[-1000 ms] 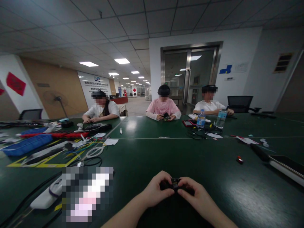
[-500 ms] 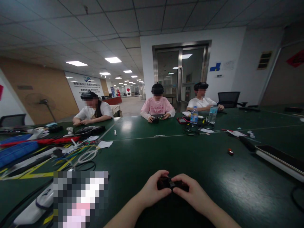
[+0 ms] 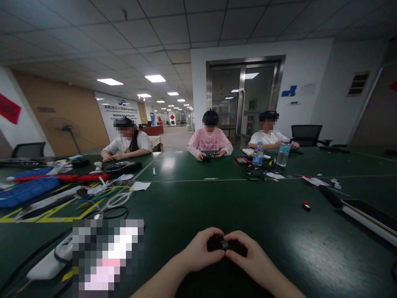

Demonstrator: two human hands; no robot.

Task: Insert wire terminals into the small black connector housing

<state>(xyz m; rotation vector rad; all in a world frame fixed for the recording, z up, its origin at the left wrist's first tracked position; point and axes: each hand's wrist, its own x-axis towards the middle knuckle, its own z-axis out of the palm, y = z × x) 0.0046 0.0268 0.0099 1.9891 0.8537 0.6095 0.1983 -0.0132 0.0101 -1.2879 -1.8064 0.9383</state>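
Close to the table's near side, my left hand (image 3: pixel 202 249) curls its thumb and fingers around a small black object (image 3: pixel 215 243). My right hand (image 3: pixel 250 253) grips the other end of the same object, its thumb and fingertips meeting the left ones near the middle. Between the fingertips a small grey, shiny part shows on the object. Dim light and the fingers hide its exact kind. Both hands are just above the dark green tabletop (image 3: pixel 186 211).
A small red-and-silver item (image 3: pixel 306 206) lies to the right, near a tablet-like device (image 3: pixel 369 215). On the left are a white power strip (image 3: pixel 45 260), coiled cables (image 3: pixel 117 200) and blue trays (image 3: pixel 29 192). Water bottles (image 3: pixel 283 155) stand farther back; three people sit across the table.
The view has turned slightly left, so the surroundings sit farther right in the picture. Both hands stay together on the black object, with the grey part showing a little more.
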